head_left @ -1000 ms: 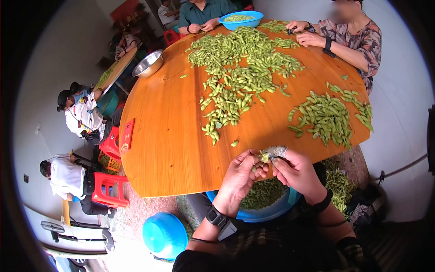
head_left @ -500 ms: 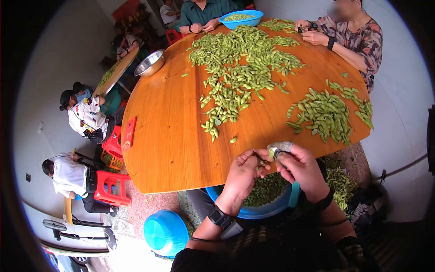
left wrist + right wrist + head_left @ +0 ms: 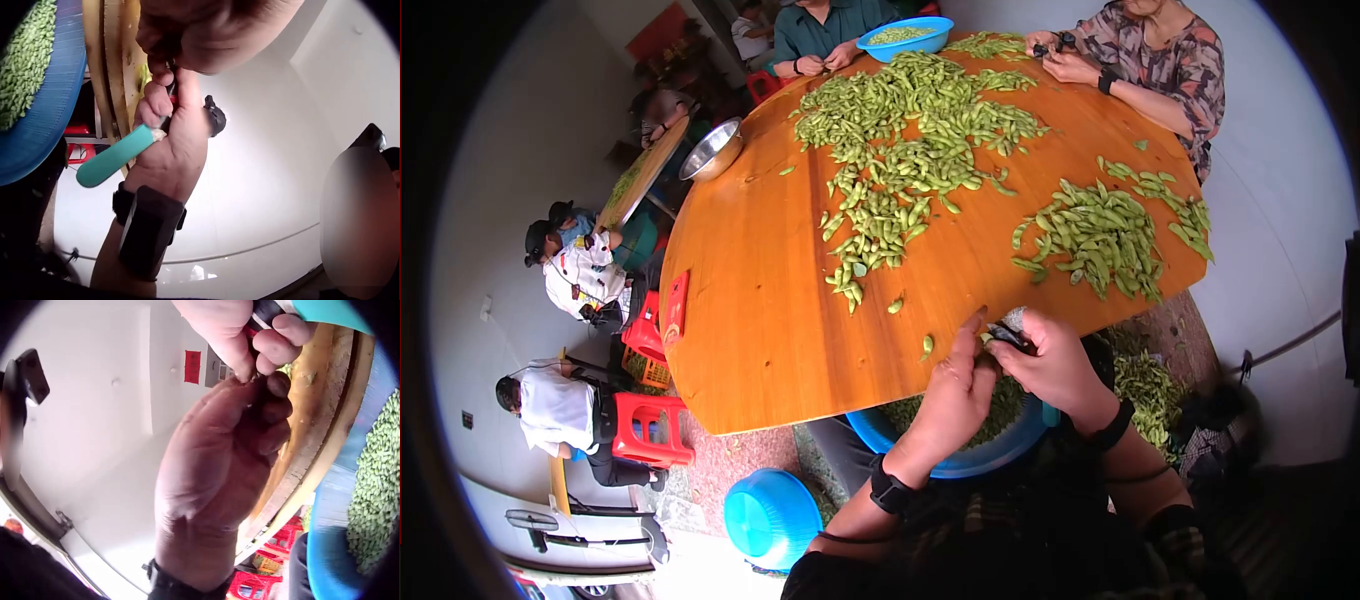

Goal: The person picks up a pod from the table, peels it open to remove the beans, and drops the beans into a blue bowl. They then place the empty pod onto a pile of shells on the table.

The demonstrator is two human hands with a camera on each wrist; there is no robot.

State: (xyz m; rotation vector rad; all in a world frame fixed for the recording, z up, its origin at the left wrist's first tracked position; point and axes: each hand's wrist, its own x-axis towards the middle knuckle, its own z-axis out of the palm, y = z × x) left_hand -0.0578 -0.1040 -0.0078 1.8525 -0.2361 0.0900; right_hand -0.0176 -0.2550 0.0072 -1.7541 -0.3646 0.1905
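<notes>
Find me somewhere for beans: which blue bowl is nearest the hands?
The blue bowl below the near edge of the table; others sit farther off: one across it, one on the floor.

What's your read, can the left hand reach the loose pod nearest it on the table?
Probably yes: the pod lies on the tabletop close by the left hand, nothing visible between them, though that hand looks occupied beside the right hand.

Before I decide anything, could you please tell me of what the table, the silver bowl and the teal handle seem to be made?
Table: apparently wood, varnished; long grain lines and a soft shine show.
Silver bowl: probably stainless steel, polished; bright metallic reflections.
Teal handle, in the right hand: perhaps plastic, possibly rubber; smooth, evenly coloured, no grain.
</notes>
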